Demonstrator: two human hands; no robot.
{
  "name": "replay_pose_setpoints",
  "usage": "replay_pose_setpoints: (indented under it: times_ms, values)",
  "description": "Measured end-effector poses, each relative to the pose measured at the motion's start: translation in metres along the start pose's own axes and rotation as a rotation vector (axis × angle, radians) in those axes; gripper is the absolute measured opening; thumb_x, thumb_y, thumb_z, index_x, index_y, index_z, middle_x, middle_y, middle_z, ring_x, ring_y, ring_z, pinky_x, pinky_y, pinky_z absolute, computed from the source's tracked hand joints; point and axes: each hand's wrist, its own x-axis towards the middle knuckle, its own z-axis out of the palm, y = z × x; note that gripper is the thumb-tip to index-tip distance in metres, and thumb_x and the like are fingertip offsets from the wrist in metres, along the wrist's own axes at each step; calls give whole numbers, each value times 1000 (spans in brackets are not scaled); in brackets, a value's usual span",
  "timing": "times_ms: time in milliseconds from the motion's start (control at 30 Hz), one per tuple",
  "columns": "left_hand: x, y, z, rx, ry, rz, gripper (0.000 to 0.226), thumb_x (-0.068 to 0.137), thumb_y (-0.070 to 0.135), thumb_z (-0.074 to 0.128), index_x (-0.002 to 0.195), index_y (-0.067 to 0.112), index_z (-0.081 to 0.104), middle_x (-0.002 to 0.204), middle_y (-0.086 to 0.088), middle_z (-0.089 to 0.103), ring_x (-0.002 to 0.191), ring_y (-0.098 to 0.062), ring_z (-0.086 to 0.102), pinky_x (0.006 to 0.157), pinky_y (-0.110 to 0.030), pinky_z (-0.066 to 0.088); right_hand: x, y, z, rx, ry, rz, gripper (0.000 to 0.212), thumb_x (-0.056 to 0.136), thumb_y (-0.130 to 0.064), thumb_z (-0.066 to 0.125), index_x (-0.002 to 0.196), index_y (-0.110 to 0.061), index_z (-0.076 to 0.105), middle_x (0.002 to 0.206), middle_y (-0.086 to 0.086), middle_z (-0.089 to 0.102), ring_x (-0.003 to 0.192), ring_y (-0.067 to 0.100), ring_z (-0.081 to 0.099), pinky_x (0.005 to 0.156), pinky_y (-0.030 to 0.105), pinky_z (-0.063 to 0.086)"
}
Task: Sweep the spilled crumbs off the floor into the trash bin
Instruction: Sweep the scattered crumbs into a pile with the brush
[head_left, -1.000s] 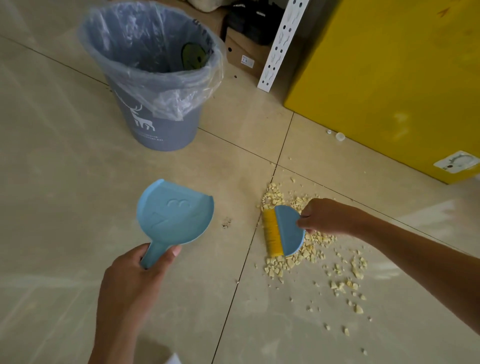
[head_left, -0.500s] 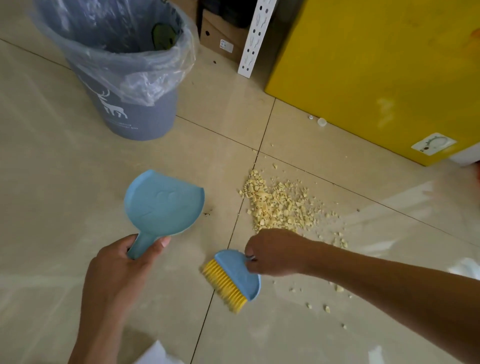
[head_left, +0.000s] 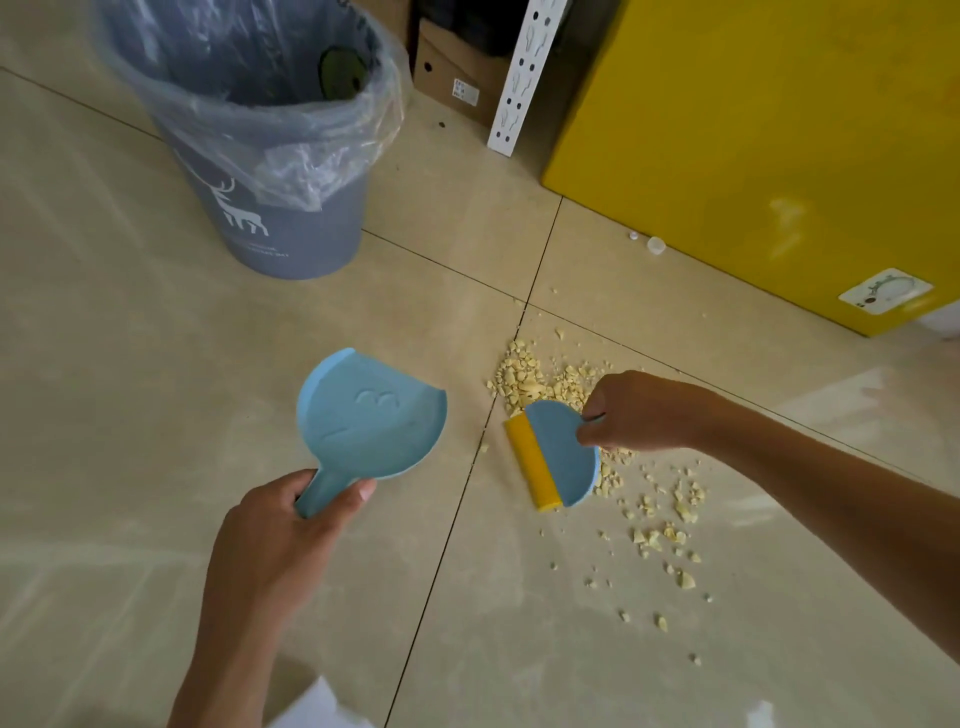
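Pale-yellow crumbs (head_left: 524, 384), chunky and scattered, apparently reach under the brush (head_left: 563, 452).

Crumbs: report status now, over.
Left hand grips dustpan, empty. Right hand holds brush at crumbs, all on floor. Nothing between dustpan and trash bin.

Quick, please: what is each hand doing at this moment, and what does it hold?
Left hand: grips the blue dustpan by its handle.
Right hand: grips the small brush.
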Motion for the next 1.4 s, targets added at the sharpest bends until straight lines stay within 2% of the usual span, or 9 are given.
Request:
replay_pose_setpoints:
  times_ms: [200, 333, 467, 533, 667, 800, 1033, 1200, 1400]
  values:
    - [2, -1, 2, 25, 15, -18, 62, 85, 61, 73, 64, 6, 53, 44, 4, 39, 46, -23, 39, 49, -31, 30, -11, -78, 36, -3, -126, -259, 31, 85, -41, 53, 64, -19, 57, 63, -4, 56, 58, 9, 54, 50, 28, 44]
    - [3, -3, 1, 23, 12, -33, 63, 84, 63, 72, 65, 7, 52, 44, 3, 37, 46, -22, 38, 49, -30, 30, 13, -74, 39, -51, -110, -136, 32, 90, -39, 53, 95, -11, 69, 81, 1, 64, 77, 17, 62, 60, 28, 51]
    - [5, -2, 1, 25, 2, -49, 61, 84, 60, 74, 64, 7, 53, 44, 4, 39, 46, -22, 39, 49, -30, 30, 33, -43, 20, -67, -11, 9, 28, 89, -36, 54, 67, -20, 50, 69, -3, 56, 61, 10, 54, 49, 25, 41]
    - [4, -3, 1, 12, 1, -55, 61, 84, 60, 74, 65, 6, 52, 44, 3, 38, 44, -17, 36, 48, -31, 29, 35, -26, 16, -70, 18, 72, 32, 89, -36, 55, 63, -21, 44, 67, -3, 54, 57, 10, 51, 48, 24, 38]
    - [5, -4, 0, -18, 5, -81, 62, 83, 59, 74, 66, 6, 47, 45, 3, 34, 42, -15, 36, 49, -30, 27, 24, 3, 9, 8, 1, 179, 30, 89, -34, 58, 63, -20, 50, 64, -2, 57, 54, 10, 53, 49, 24, 39]
    - [5, -3, -3, -19, -5, -74, 54, 83, 58, 75, 61, 15, 51, 44, 4, 39, 43, -14, 41, 48, -30, 29, 4, 15, -5, 127, 17, 186, 37, 85, -27, 61, 49, -17, 61, 40, -7, 56, 35, 1, 45, 45, 19, 33]
    - [5, 5, -3, -27, -29, -27, 32, 82, 57, 76, 76, 29, 62, 44, 4, 44, 43, -14, 43, 50, -32, 34, 28, -32, -27, 612, -67, 155, 32, 95, -28, 60, 68, -13, 67, 45, -5, 44, 37, 9, 35, 39, 19, 28]
    - [7, 4, -5, -38, -39, -60, 31, 82, 56, 77, 74, 29, 63, 42, 5, 42, 48, -25, 47, 51, -33, 32, 74, -41, -13, 492, 24, 187, 33, 95, -24, 58, 63, -14, 63, 34, -8, 46, 29, 8, 39, 35, 14, 29]
    - [9, 0, -7, -66, 14, -65, 54, 83, 58, 76, 68, 10, 56, 44, 3, 37, 45, -19, 37, 50, -32, 29, 79, 21, -15, 514, 7, 371, 35, 93, -29, 59, 62, -14, 60, 38, -7, 39, 31, 10, 30, 42, 18, 28]
